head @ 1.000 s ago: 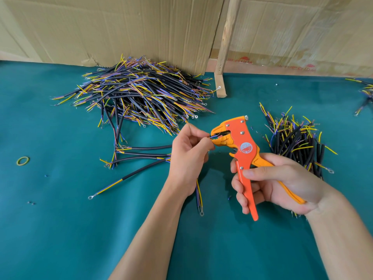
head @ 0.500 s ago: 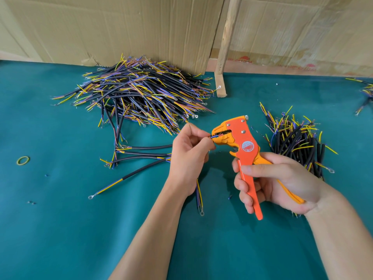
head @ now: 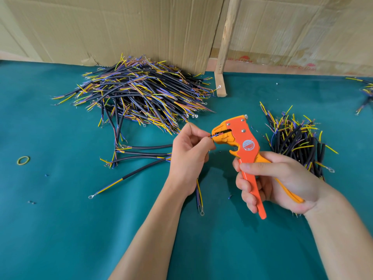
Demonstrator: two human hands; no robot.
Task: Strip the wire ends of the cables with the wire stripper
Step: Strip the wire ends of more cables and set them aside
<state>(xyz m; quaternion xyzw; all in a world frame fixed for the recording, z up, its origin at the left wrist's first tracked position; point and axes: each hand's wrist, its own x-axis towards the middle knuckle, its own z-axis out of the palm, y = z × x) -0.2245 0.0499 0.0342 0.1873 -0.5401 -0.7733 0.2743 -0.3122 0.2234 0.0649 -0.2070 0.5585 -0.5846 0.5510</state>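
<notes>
Centre of the frame: left hand (head: 188,153) pinching a thin blue wire end between thumb and forefinger, tip fed into the mouth of the orange wire stripper (head: 241,145). Rest of that cable (head: 199,196) hanging below the wrist, ring terminal at its lower end just above the green mat (head: 60,229). Right of centre: right hand (head: 276,181) wrapped around the stripper's two handles, thumb across the front, fingers curled behind, handles partly spread, head pointing left. Upper left of centre: large pile of cables (head: 137,93), black sheaths with yellow, blue and purple ends, against the cardboard wall (head: 121,27). Just below that pile, a few loose cables (head: 141,152) lying flat, reaching toward the left hand. Right side, behind the right hand: smaller bundle of cables (head: 296,138). Far left: yellow rubber band (head: 23,160) on the mat. Upper centre: wooden post (head: 224,49) standing on the mat.
</notes>
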